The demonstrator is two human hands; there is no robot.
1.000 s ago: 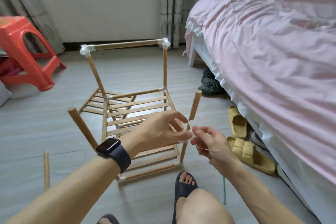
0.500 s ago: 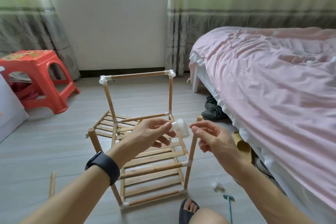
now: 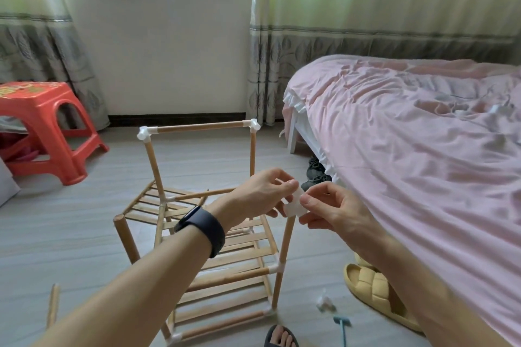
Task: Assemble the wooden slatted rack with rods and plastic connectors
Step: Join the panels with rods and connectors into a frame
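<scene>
The partly built wooden rack (image 3: pixel 225 265) stands on the floor, with slatted shelves, upright rods and white plastic corner connectors. Both hands hold one white plastic connector (image 3: pixel 294 207) at the top of the front right upright rod (image 3: pixel 284 251). My left hand (image 3: pixel 263 194), with a dark watch on the wrist, pinches it from the left. My right hand (image 3: pixel 332 210) pinches it from the right. The front left upright rod (image 3: pixel 125 236) has a bare top. The back top rod (image 3: pixel 198 127) joins two connectors.
A loose rod (image 3: pixel 52 306) lies on the floor at the left. A red plastic stool (image 3: pixel 42 127) stands at the far left. A bed with pink sheets (image 3: pixel 408 149) fills the right; yellow slippers (image 3: pixel 375 290), dark shoes (image 3: pixel 315 172), a small white piece (image 3: pixel 324 303) and a blue tool (image 3: pixel 342 327) lie beside it.
The camera has tilted up, showing more wall and window. Both hands have closed together on the white connector and brought it onto the top of the front right rod.
</scene>
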